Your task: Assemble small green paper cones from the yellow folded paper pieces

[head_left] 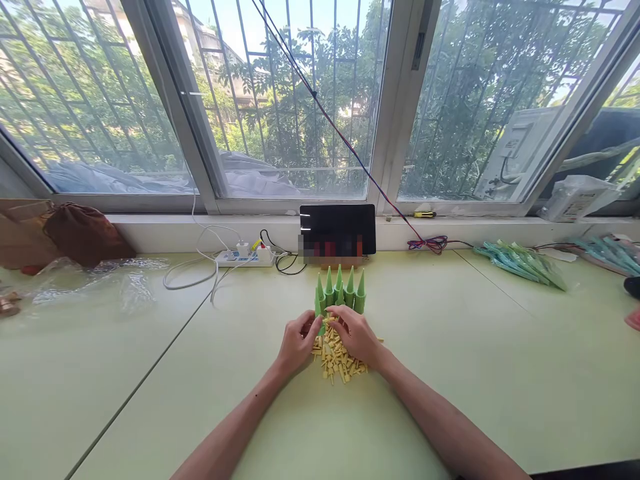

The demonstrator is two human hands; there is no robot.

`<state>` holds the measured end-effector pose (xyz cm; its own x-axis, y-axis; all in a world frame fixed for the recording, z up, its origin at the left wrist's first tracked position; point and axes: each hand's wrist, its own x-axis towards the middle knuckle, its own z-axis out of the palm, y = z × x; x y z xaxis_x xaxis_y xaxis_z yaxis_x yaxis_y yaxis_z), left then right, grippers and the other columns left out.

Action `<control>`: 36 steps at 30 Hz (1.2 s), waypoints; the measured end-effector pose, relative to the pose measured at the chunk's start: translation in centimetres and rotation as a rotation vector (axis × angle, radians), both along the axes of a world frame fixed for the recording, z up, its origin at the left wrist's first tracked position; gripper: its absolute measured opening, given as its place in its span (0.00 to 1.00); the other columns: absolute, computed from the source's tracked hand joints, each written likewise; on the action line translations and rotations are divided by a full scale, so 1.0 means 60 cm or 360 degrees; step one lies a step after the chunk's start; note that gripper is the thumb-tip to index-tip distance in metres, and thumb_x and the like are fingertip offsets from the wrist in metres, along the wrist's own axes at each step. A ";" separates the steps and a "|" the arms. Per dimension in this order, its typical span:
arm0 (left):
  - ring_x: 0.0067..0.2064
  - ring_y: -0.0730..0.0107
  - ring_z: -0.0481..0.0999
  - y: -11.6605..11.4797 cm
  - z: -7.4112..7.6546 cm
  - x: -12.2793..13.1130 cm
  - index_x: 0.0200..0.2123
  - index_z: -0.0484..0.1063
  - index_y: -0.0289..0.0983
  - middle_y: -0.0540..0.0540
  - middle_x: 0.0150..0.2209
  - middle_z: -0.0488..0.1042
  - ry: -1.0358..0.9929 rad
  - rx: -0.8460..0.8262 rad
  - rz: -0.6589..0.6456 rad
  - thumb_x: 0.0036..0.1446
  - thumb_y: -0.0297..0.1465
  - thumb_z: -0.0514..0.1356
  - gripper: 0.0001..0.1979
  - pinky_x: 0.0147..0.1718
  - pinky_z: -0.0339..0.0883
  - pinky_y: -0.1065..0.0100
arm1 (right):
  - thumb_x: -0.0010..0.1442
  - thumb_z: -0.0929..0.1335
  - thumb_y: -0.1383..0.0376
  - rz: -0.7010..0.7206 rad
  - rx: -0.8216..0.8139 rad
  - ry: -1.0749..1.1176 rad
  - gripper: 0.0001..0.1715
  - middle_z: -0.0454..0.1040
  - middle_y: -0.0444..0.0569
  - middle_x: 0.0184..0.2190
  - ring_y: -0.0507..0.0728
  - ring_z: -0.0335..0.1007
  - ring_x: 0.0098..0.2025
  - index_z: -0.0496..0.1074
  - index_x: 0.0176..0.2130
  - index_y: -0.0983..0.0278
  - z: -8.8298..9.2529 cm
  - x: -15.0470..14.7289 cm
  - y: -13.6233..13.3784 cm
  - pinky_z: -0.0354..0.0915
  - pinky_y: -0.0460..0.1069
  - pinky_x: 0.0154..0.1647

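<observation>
My left hand (296,341) and my right hand (356,333) meet over a heap of small yellow folded paper pieces (336,360) on the pale green table (450,373). The fingers of both hands are curled and pinched together at the top of the heap, on a small yellow piece. Just behind my fingertips stands a cluster of green pointed paper cones (340,292), upright and side by side. My left fingers touch the nearest green cone's base.
A dark phone (338,230) leans against the window sill behind the cones. A white power strip (245,256) with cables lies to its left. Clear plastic bags (100,280) and a brown pouch (83,233) sit far left. Green paper bundles (523,263) lie at right.
</observation>
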<state>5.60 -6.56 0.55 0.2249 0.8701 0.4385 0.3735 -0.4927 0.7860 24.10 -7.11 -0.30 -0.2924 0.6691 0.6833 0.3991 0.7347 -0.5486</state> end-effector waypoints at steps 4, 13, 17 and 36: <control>0.24 0.75 0.51 -0.001 -0.001 0.000 0.25 0.53 0.40 0.57 0.21 0.51 0.0063 0.0042 -0.0005 0.67 0.41 0.53 0.19 0.24 0.48 0.71 | 0.74 0.61 0.64 -0.0002 0.0035 0.0009 0.13 0.77 0.51 0.40 0.58 0.75 0.38 0.70 0.54 0.60 -0.003 -0.001 0.002 0.73 0.51 0.39; 0.24 0.75 0.52 0.000 -0.002 0.001 0.24 0.53 0.40 0.57 0.20 0.52 0.0102 0.0072 0.0023 0.66 0.41 0.53 0.19 0.24 0.49 0.71 | 0.74 0.61 0.64 -0.0045 0.0049 -0.0037 0.13 0.76 0.51 0.38 0.58 0.75 0.37 0.72 0.51 0.60 -0.007 0.001 0.005 0.72 0.51 0.38; 0.23 0.75 0.52 0.001 -0.003 0.000 0.25 0.52 0.41 0.57 0.21 0.52 0.0108 0.0074 0.0013 0.67 0.40 0.52 0.19 0.24 0.49 0.71 | 0.74 0.61 0.63 -0.0063 0.0064 -0.0056 0.13 0.76 0.50 0.37 0.58 0.74 0.35 0.73 0.51 0.61 -0.010 0.001 0.005 0.71 0.51 0.36; 0.23 0.76 0.53 0.000 -0.004 0.001 0.24 0.55 0.40 0.57 0.20 0.54 0.0139 0.0092 0.0013 0.67 0.40 0.53 0.19 0.23 0.49 0.71 | 0.74 0.62 0.62 -0.0047 0.0039 -0.0023 0.13 0.78 0.53 0.39 0.59 0.76 0.37 0.72 0.52 0.62 -0.004 -0.001 0.003 0.73 0.52 0.37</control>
